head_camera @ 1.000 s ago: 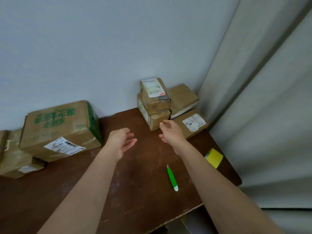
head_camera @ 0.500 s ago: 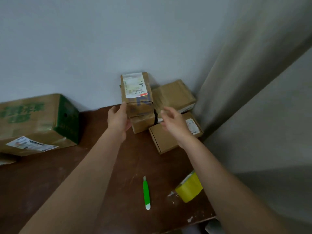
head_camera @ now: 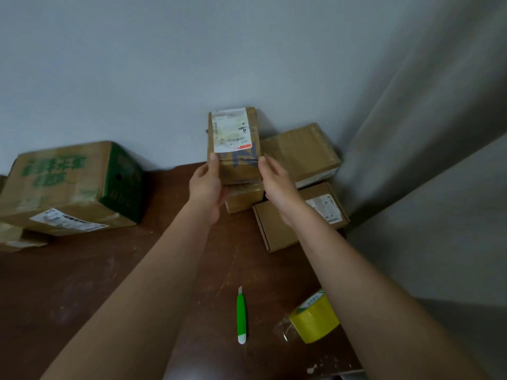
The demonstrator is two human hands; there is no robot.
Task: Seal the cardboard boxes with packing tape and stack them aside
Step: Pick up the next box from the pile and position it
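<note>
Head view | left hand [head_camera: 207,185], right hand [head_camera: 275,182] clasp small labelled brown cardboard box [head_camera: 234,146] | lift straight, clear of lower brown box [head_camera: 244,197]

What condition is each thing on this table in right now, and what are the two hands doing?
Left hand: thumb and fingers curled on the small box's left side.
Right hand: fingers against its right side.
Small box: closed, labelled, held over another box.
Flat box: closed, lying on the table.
Green-printed box: closed, tilted.
Yellow tape roll: untouched, on the table.
Green cutter: lying untouched.
</note>
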